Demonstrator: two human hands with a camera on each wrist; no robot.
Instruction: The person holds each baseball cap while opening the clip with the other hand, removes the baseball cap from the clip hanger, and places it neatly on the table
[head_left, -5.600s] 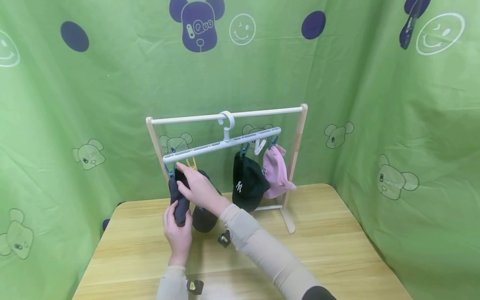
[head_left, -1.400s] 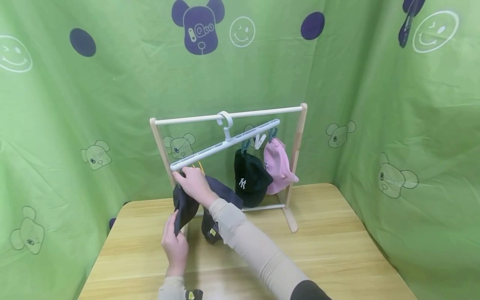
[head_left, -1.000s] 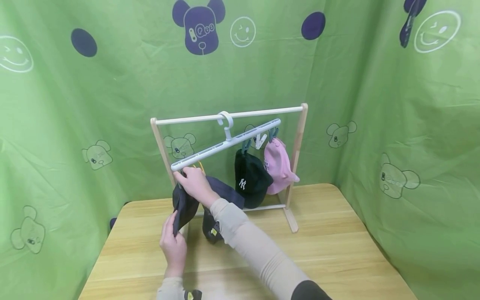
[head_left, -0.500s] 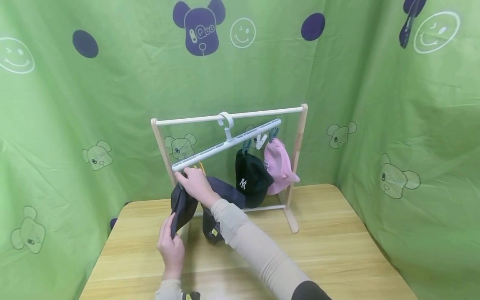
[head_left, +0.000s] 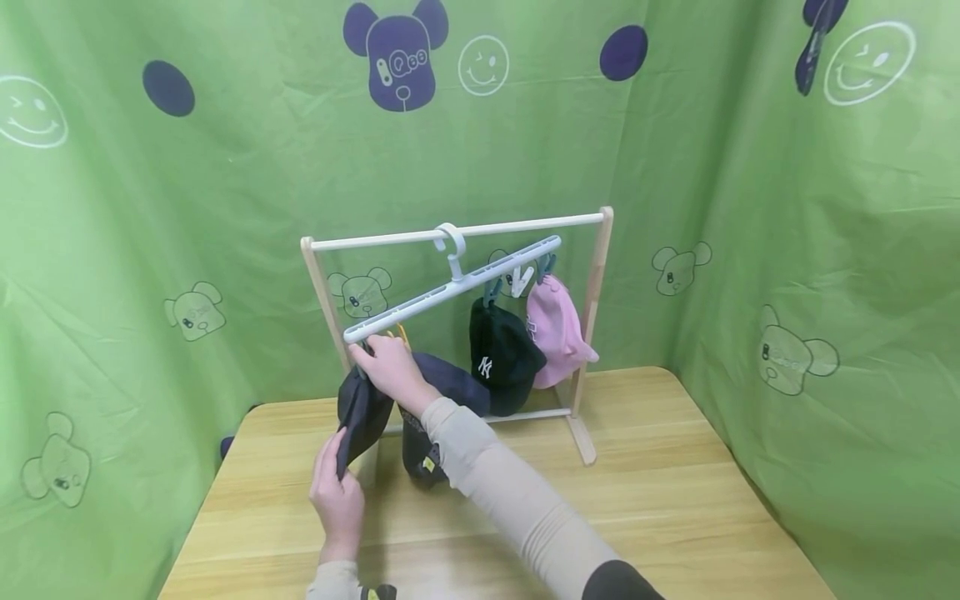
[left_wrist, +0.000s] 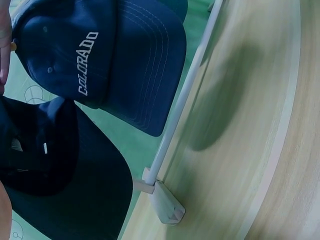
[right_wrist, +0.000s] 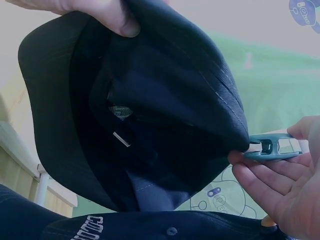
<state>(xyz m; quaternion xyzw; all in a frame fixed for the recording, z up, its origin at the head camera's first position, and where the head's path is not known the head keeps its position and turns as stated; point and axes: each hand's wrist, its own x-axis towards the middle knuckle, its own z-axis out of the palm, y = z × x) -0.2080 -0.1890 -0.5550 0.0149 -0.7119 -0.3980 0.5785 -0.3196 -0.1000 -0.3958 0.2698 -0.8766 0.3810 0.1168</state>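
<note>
My left hand (head_left: 337, 500) holds a dark navy cap (head_left: 363, 408) by its edge, with the thumb on the fabric in the right wrist view. My right hand (head_left: 397, 371) pinches a teal clothespin (right_wrist: 272, 146) between thumb and fingers, under the low left end of the pale blue hanger (head_left: 450, 287). The clothespin's tip is right at the cap's crown, and the cap's hollow inside shows in the right wrist view. Beside it hangs a navy cap lettered COLORADO (left_wrist: 100, 60), below a yellow clothespin (head_left: 403, 335); my right forearm partly covers this cap in the head view.
On the hanger's right half hang a black NY cap (head_left: 502, 358) and a pink cap (head_left: 555, 333), with a white clothespin (head_left: 521, 282) between them. A wooden rack (head_left: 600, 283) carries the hanger above the wooden table (head_left: 637, 517); a green curtain (head_left: 247, 208) surrounds it.
Since the oldest frame, the hanger's left end has sunk and the left cap has been spread and turned. Lately my left hand drifts slightly left and down with it; my right hand stays put.
</note>
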